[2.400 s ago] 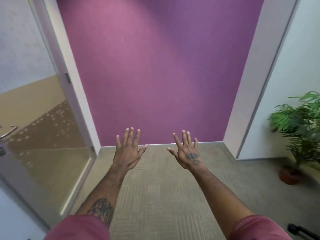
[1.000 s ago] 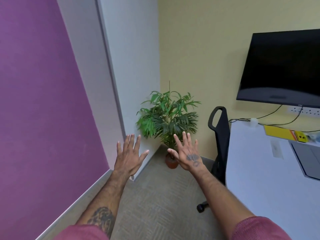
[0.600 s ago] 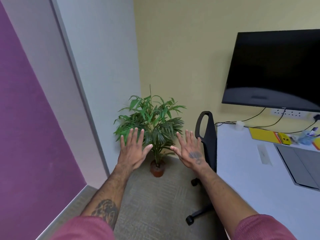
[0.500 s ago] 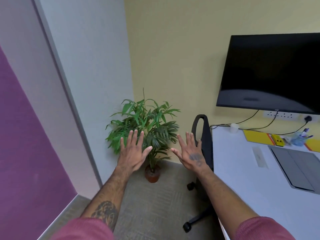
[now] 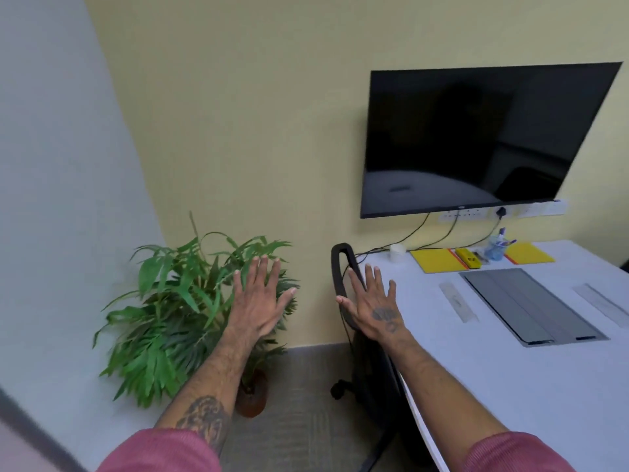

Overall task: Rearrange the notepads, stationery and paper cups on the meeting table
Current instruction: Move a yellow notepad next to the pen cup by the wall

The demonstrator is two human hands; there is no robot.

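Note:
The white meeting table [image 5: 510,376] fills the right side. At its far edge lie a yellow notepad [image 5: 437,260], a yellow stapler-like item [image 5: 468,258], a clear pen holder [image 5: 495,247] with pens, and a second yellow notepad [image 5: 529,252]. A white paper cup [image 5: 397,252] stands at the far left corner. Two clear rulers [image 5: 457,302] [image 5: 604,304] lie flat. My left hand [image 5: 260,299] and my right hand [image 5: 372,303] are held out palms down, fingers spread, holding nothing, well short of these items.
A black office chair [image 5: 360,342] stands at the table's left edge under my right hand. A potted plant [image 5: 177,315] is in the corner. A dark screen [image 5: 476,137] hangs on the yellow wall, cables below. A grey cable hatch [image 5: 531,304] is set into the table.
My view has swung right from the purple wall and glass door to the plant, chair and table. Both hands stay outstretched and spread the whole time.

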